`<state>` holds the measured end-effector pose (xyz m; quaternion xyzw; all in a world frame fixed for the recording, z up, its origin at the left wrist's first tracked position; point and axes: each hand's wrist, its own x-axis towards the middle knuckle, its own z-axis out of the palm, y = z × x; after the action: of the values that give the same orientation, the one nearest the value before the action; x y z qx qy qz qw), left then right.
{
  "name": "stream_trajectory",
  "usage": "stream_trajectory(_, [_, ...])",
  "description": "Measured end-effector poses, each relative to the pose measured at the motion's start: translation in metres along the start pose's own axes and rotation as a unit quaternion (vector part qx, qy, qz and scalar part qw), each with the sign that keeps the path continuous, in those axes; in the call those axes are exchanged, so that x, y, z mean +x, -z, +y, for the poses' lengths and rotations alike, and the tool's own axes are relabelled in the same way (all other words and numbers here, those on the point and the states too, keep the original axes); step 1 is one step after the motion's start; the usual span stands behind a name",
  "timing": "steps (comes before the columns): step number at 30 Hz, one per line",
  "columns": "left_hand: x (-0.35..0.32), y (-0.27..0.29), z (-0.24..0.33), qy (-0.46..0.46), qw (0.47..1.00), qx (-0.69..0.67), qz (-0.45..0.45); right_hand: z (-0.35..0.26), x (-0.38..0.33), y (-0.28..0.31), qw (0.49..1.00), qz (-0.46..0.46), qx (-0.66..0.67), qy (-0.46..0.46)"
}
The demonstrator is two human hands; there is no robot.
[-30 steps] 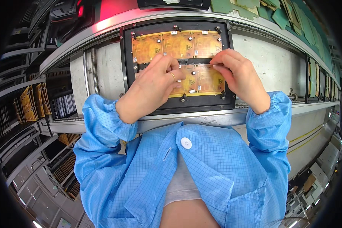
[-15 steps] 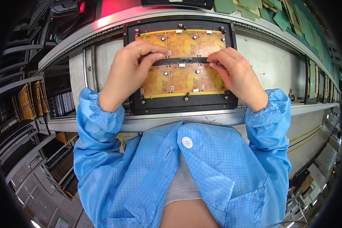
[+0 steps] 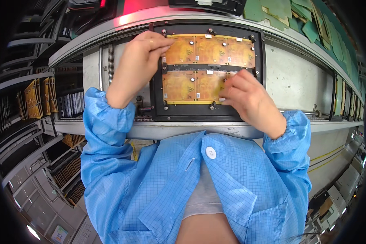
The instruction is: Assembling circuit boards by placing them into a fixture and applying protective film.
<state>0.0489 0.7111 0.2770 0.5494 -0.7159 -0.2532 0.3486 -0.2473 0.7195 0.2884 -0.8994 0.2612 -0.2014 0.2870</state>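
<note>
A black rectangular fixture frame [image 3: 187, 112] holds two yellow-brown circuit boards, an upper one [image 3: 210, 51] and a lower one [image 3: 179, 86]. Small white connectors and round capacitors stand on both. At the upper board's left end is my left hand [image 3: 138, 61], its thumb and forefinger pinched together; whatever they may hold is too small to make out. My right hand [image 3: 250, 99] covers the right part of the lower board. Its closed fingertips are on a small white connector [image 3: 221, 99] near that board's lower edge, and they partly hide it.
The fixture rests across a conveyor with metal rails [image 3: 199, 127] and a chain. Green sheets [image 3: 280, 16] are piled at the far right. Racks of boards [image 3: 38, 95] stand at the left. A dark device [image 3: 85, 5] with a red light sits at the far left.
My right hand has moved down from the gap between the boards to the lower board's bottom edge. My left hand has moved up and left over the upper board. The view has shifted slightly.
</note>
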Motion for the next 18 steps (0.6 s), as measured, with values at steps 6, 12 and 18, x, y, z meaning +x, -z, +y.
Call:
stream_trajectory(6, [0.021,-0.008,0.001,-0.044,0.988,0.143,-0.029,0.002,-0.004,-0.008,1.000,-0.001,0.000,-0.013])
stream_trajectory(12, [0.035,-0.008,-0.010,-0.161,0.960,0.225,-0.049,0.000,-0.007,-0.003,0.995,0.076,0.027,-0.066])
stream_trajectory(18, [0.044,-0.010,-0.007,-0.153,0.961,0.229,-0.038,0.005,-0.012,-0.002,0.993,0.077,0.028,-0.080])
